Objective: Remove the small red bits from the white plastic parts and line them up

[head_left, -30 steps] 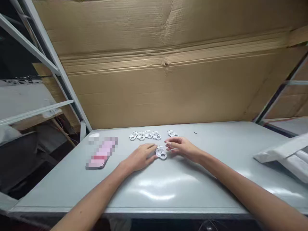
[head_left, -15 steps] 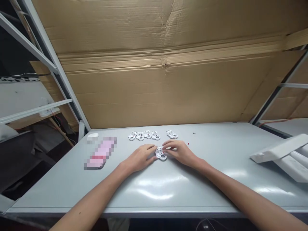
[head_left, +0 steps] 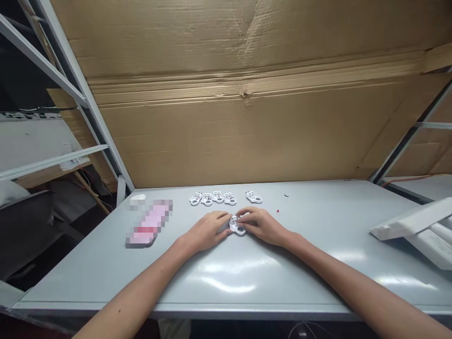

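A small white plastic piece [head_left: 240, 231] with a round ring at its lower right lies on the grey table between my hands. My left hand [head_left: 208, 230] grips its left edge, the thumb low and the fingers higher up. From the right, my right hand [head_left: 263, 225] reaches over it with fingertips drawn together on its upper part. Whatever those fingertips pinch is too small and covered to make out. Behind my hands stands a row of several similar white pieces [head_left: 218, 197], and one more white ringed piece [head_left: 254, 197] lies apart to its right.
A blurred pink phone-like object [head_left: 153, 221] and a white rounded object [head_left: 138, 199] lie at the left. On the right are a tiny red bit [head_left: 278, 211], a small black bit [head_left: 286, 195] and white foam-like pieces [head_left: 413, 219]. Cardboard [head_left: 240, 136] walls the back.
My right fingertips have moved slightly left and closer over the upper part of the white piece. My left hand keeps its hold. The whole view has shifted slightly.
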Available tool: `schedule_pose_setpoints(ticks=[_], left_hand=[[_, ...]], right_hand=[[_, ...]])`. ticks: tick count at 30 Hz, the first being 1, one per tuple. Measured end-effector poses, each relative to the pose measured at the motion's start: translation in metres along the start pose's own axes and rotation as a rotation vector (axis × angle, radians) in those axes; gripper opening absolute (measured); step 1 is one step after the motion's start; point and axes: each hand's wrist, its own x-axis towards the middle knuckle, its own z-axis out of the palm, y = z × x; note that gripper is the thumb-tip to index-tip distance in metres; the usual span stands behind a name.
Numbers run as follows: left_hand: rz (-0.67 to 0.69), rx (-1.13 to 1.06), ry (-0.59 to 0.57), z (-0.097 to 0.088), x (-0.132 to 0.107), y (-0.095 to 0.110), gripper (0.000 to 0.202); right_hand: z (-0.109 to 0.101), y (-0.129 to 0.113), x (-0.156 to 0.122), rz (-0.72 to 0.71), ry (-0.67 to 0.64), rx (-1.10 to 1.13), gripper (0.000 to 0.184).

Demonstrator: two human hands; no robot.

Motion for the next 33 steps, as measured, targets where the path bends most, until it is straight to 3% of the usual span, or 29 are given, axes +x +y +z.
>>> schedule_pose_setpoints(ticks=[6,18,22,27,33], left_hand=[[0.01,0.009,0.003,0.001,0.0,-0.002,0.032],[-0.002,0.032,0.008,0.0,-0.001,-0.006,0.036],[-0.018,0.092,-0.003,-0.004,-0.003,-0.01,0.041],[-0.041,0.14,0.035,-0.003,-0.003,-0.015,0.041],[-0.15,0.165,0.08,0.005,0.004,-0.015,0.041]], right_hand=[[-0.004,0.007,-0.002,-0.068,0.043,-0.037,0.024],[-0.008,-0.004,-0.006,-0.075,-0.103,-0.062,0.033],[-0.01,-0.003,-0.007,-0.005,-0.05,-0.144,0.027],[-0.01,0.018,-0.002,0.115,0.016,-0.256,0.029],[0.0,0.036,0.008,0.125,0.122,-0.374,0.034]])
